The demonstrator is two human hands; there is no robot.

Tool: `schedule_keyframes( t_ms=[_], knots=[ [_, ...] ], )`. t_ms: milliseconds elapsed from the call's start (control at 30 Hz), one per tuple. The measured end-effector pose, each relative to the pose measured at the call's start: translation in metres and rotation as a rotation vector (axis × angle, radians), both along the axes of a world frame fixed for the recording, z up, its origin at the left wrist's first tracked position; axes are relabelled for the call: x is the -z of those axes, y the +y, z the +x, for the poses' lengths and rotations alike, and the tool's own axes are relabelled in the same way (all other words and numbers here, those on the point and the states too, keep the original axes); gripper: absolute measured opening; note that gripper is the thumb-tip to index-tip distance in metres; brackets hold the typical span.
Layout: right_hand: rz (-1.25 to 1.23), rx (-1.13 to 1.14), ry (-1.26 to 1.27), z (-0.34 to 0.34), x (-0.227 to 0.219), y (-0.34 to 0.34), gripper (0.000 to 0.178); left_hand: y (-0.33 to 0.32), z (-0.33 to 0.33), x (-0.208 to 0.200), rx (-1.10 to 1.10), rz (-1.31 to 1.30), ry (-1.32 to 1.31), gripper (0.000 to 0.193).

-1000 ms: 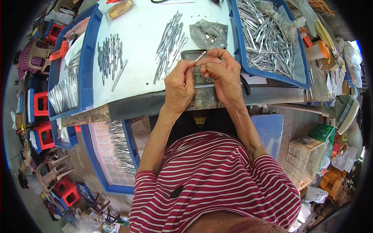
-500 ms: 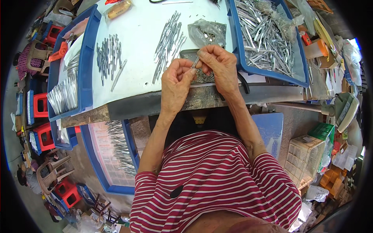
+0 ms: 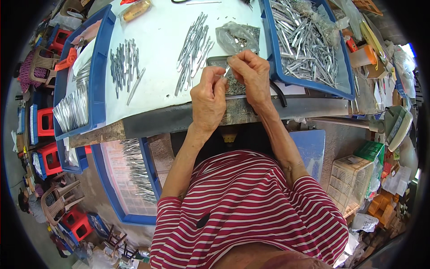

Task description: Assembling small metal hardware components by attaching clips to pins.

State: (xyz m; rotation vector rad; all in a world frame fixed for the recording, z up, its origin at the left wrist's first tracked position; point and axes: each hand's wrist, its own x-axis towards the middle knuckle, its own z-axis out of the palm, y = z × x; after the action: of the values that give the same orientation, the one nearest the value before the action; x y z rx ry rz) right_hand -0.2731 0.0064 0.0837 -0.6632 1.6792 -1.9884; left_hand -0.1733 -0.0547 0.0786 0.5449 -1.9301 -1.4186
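My left hand (image 3: 208,101) is closed in a pinch on a thin silvery metal strip (image 3: 226,71). Thumb and forefinger of my right hand (image 3: 251,77) pinch the strip's upper end, so only a short part shows between my fingertips. Right below the hands sits a shallow metal tray (image 3: 217,59) of small metal pieces (image 3: 235,86), partly covered by my fingers. Just beyond it lies a clear plastic bag (image 3: 233,38) with more small pieces. To the left, slim metal strips lie in a loose pile (image 3: 192,54) and in a second row (image 3: 124,62).
A blue bin (image 3: 309,83) heaped with metal strips stands at the right, another blue bin (image 3: 99,76) at the left. Below the table edge is a blue tray (image 3: 134,219) holding more strips. A black strap (image 3: 280,94) hangs over the front edge.
My left hand has turned and shifted slightly right, its fingers closing up nearer to my right hand. The right hand has moved slightly left; the metal strip shows less now.
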Motion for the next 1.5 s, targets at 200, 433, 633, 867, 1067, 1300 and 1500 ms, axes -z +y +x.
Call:
schedule_keyframes(
  t_ms=[200, 433, 633, 867, 1067, 1300, 1500],
  knots=[
    [0.013, -0.062, -0.019, -0.008, 0.004, 0.001, 0.012, -0.004, 0.004, -0.001, 0.017, -0.06, -0.052, 0.011],
    [0.252, 0.285, 0.523, -0.036, 0.018, -0.013, 0.015, -0.007, 0.008, 0.006, 0.014, 0.055, -0.018, 0.011],
    [0.45, 0.445, 0.994, -0.048, 0.018, -0.022, 0.014, -0.01, 0.008, 0.008, -0.024, 0.043, 0.019, 0.01],
    [0.763, 0.306, 0.984, -0.064, 0.022, -0.034, 0.015, -0.011, 0.007, 0.008, -0.01, 0.032, 0.098, 0.008],
    [0.92, 0.239, 0.98, -0.063, 0.016, -0.039, 0.015, -0.012, 0.008, -0.001, 0.003, 0.3, 0.071, 0.011],
    [0.955, 0.205, 1.009, -0.074, 0.019, -0.043, 0.016, -0.012, 0.009, -0.005, 0.03, 0.362, 0.103, 0.014],
    [0.938, 0.214, 1.076, -0.066, 0.016, -0.044, 0.016, -0.014, 0.013, -0.004, 0.029, 0.413, 0.164, 0.014]
  ],
)
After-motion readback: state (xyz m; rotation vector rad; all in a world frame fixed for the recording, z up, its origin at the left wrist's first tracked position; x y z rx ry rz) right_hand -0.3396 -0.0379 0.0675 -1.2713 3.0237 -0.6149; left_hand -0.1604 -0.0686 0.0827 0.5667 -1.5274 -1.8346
